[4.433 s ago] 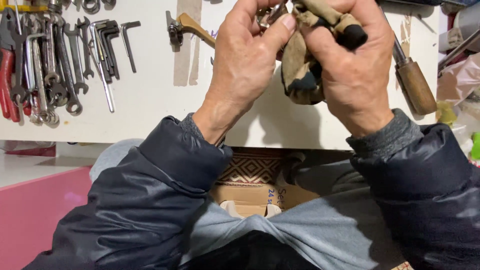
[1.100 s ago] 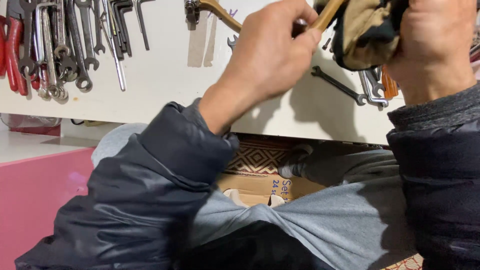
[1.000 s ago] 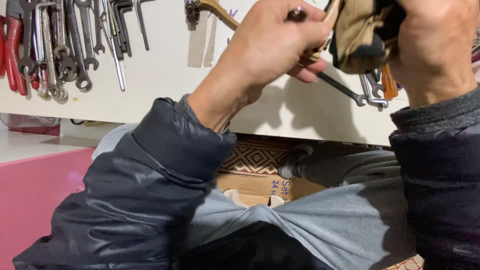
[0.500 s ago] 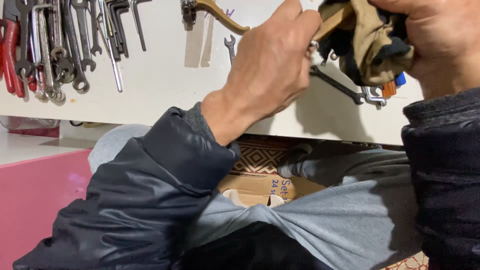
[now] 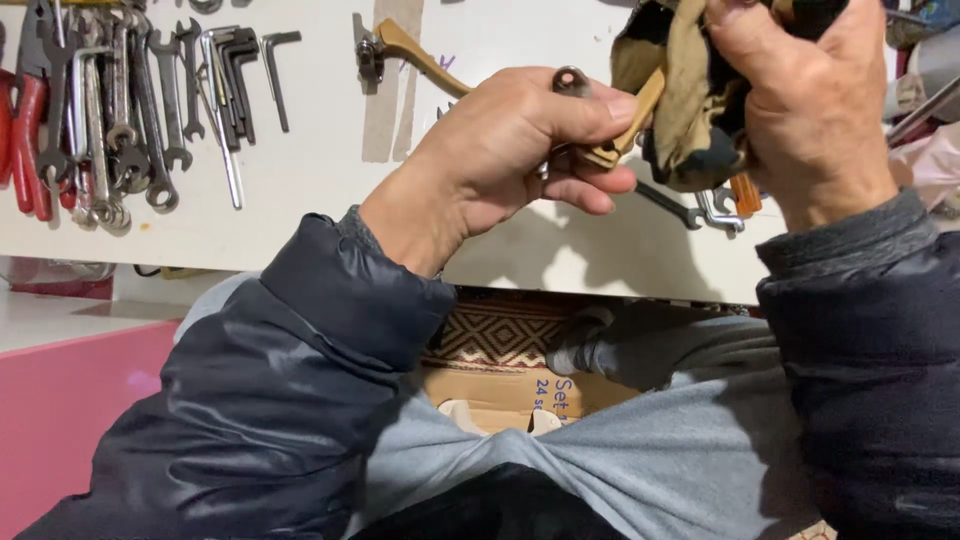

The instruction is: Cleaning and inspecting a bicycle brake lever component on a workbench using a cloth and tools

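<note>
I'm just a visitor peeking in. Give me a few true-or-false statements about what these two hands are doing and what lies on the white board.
1. The left hand pinches a tan lever-shaped metal part. True.
2. The right hand is empty. False: it grips a bunched camouflage-patterned cloth.
3. Spanners and hex keys lie at the board's left end. True.
4. The cloth lies flat on the white board. False: it is held up against the part.
5. Both sleeves are bright red. False: the jacket sleeves are dark navy.

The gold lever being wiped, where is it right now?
In the head view, upper centre: the gold lever is pinched in the left hand, its far end inside the rag gripped by the right hand.
</note>
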